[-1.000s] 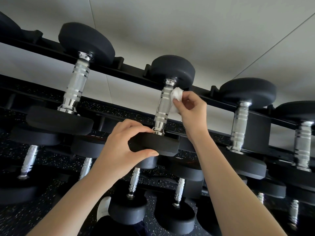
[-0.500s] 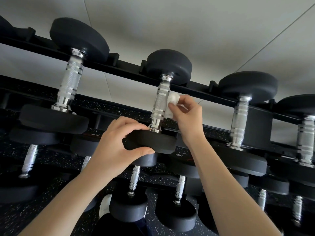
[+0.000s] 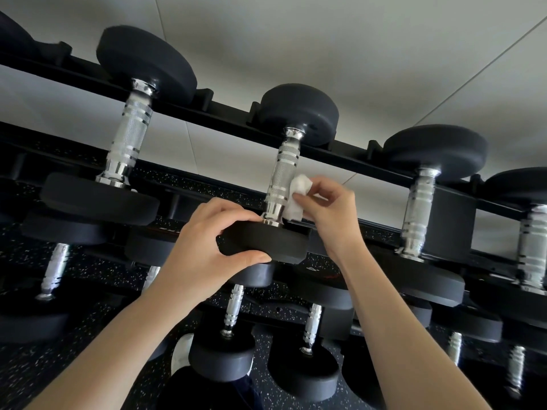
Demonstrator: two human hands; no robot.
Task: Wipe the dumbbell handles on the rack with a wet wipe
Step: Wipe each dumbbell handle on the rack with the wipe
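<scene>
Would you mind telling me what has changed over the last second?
The right hand, pinching the white wet wipe, slid down the knurled chrome handle from its far end toward the near black round weight head. The left hand still grips that head.

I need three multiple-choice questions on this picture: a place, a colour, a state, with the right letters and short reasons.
1. Where is the wet wipe? A) on the floor B) against the lower handle of the middle dumbbell C) on a shelf
2. What colour are the dumbbell heads? A) red B) black C) yellow
3. What is the left hand doing? A) hanging free B) holding the wipe C) gripping the dumbbell's near head
Answers: 1 B, the right hand pinches it there; 2 B, every head is black; 3 C, its fingers curl round the head.
</scene>
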